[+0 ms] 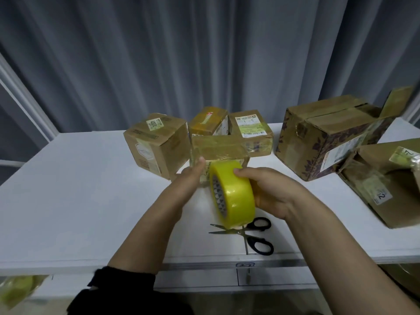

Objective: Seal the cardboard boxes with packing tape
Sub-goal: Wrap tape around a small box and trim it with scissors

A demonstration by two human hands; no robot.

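Note:
A yellow roll of packing tape [236, 196] is held upright above the white table [79, 189], gripped from the right by my right hand [270, 192]. My left hand [191, 178] reaches past the roll and presses its fingers against the near left side of a small cardboard box [219, 147] with shiny tape across its top. Whether a strip of tape runs from the roll to that box I cannot tell. Black-handled scissors [252, 236] lie open on the table just under the roll.
Three small boxes [156, 144] [209, 121] [251, 130] crowd behind the taped one. A large patterned box [327, 137] with a raised flap stands at the right, another box [386, 183] lies at the far right edge. A grey curtain hangs behind.

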